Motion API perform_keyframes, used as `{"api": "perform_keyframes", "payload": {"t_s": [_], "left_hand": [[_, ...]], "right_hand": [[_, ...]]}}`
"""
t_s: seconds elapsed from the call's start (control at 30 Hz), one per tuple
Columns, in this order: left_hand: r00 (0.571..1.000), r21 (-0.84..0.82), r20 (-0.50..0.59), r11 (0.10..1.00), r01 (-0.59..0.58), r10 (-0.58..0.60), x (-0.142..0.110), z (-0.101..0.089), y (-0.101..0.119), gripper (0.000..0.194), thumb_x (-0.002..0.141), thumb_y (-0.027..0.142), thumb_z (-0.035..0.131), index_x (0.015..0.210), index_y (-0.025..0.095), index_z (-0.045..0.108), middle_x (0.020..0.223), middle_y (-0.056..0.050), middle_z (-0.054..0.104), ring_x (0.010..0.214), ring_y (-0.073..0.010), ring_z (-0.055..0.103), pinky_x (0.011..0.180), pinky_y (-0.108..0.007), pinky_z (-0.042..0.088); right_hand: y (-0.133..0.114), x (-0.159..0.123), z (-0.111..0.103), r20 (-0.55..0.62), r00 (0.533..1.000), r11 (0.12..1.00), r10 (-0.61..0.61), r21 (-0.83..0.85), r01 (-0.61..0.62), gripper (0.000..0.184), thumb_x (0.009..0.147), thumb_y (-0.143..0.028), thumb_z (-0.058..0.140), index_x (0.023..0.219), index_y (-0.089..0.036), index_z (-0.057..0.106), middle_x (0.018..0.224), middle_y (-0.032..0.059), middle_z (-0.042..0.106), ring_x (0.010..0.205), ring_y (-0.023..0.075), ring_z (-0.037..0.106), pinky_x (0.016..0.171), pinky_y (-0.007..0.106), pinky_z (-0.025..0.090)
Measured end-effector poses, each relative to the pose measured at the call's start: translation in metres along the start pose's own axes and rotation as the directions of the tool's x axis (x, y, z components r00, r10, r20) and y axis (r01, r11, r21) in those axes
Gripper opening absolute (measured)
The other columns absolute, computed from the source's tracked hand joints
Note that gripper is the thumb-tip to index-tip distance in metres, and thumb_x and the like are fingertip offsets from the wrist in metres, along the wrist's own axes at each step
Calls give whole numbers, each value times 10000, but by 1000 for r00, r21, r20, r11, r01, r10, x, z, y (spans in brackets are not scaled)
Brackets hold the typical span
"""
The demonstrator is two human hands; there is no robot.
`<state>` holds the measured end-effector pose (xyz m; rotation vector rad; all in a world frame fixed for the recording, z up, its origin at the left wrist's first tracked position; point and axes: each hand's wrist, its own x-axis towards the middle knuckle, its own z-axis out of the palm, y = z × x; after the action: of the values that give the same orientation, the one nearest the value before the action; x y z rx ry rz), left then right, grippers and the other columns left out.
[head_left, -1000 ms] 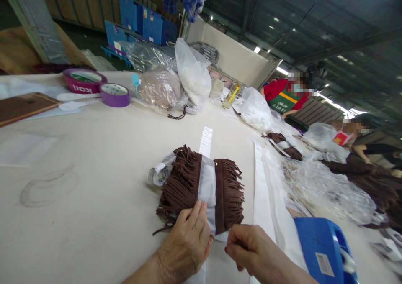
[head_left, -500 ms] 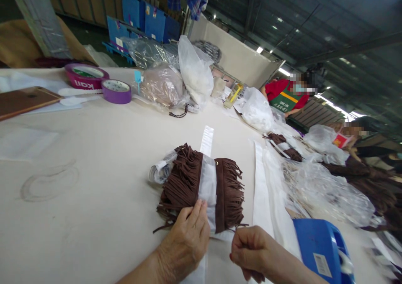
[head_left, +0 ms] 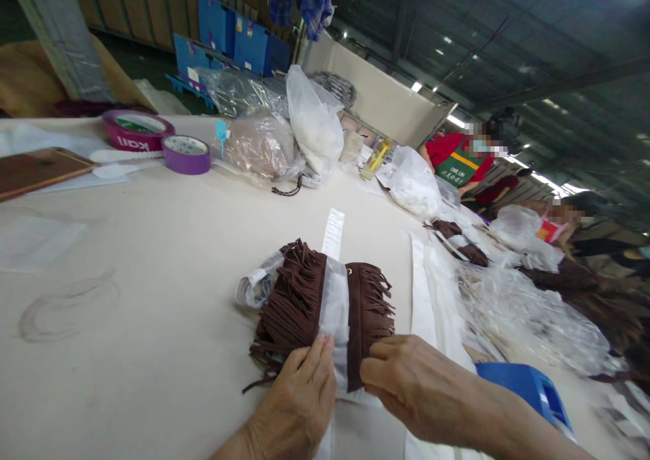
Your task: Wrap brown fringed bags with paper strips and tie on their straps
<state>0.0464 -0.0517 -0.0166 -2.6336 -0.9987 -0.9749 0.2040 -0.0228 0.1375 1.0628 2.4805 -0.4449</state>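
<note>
A brown fringed suede bag [head_left: 299, 304] lies on the white table [head_left: 152, 257], wrapped round its middle by a white paper band [head_left: 335, 307]. My left hand [head_left: 299, 395] rests on the bag's near edge, fingers flat and together, pressing the band down. My right hand [head_left: 406, 382] sits against the bag's right fringed part, fingers curled at the band's lower end; what they pinch is hidden. A long white strip [head_left: 334, 233] runs out from under the bag toward the far side.
Two purple tape rolls [head_left: 185, 154] and a brown phone [head_left: 35, 171] lie at far left. Plastic bags [head_left: 284, 131] are piled behind. White strips [head_left: 421, 297] and a blue dispenser [head_left: 523, 389] are to the right. Two people sit at the far right with more brown bags.
My right hand has moved up and left from below the bag onto its right lower edge. The left hand has stayed pressed on the band.
</note>
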Motion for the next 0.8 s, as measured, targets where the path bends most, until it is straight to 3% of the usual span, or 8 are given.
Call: {"api": "perform_keyframes", "payload": {"t_s": [0.13,0.33,0.67,0.8], "left_hand": [[998,-15,-70,1000,-5,3,-1,5,-1,280,835,188,430,992,42,609,1126,-178,610,1108,-284,510,901,-379,325],[975,4,-221,1000,-31,31,-1,17,-4,214,815,132,430,843,64,631,1007,-169,651,1038,-301,552,837,-391,362],[969,11,-245,1000,-8,10,1,21,-4,224,813,100,401,779,98,622,944,-131,669,995,-263,576,809,-362,376],[953,-13,-304,1000,9,-12,4,22,-4,246,815,83,385,720,105,611,884,-117,675,932,-248,595,778,-353,380]], "right_hand": [[18,27,-9,22,998,996,-60,-72,61,160,861,-165,442,753,-162,560,704,35,623,639,129,547,579,247,312],[36,53,-7,3,997,988,-72,-139,71,173,864,-212,455,771,-159,590,719,43,644,650,146,593,560,255,323],[38,71,-8,10,996,979,-91,-180,91,132,825,-183,488,791,-150,612,735,50,662,669,179,626,565,248,358],[39,79,-7,33,998,982,-60,-180,65,126,817,-175,506,813,-143,628,752,59,680,694,186,642,539,241,344]]}}
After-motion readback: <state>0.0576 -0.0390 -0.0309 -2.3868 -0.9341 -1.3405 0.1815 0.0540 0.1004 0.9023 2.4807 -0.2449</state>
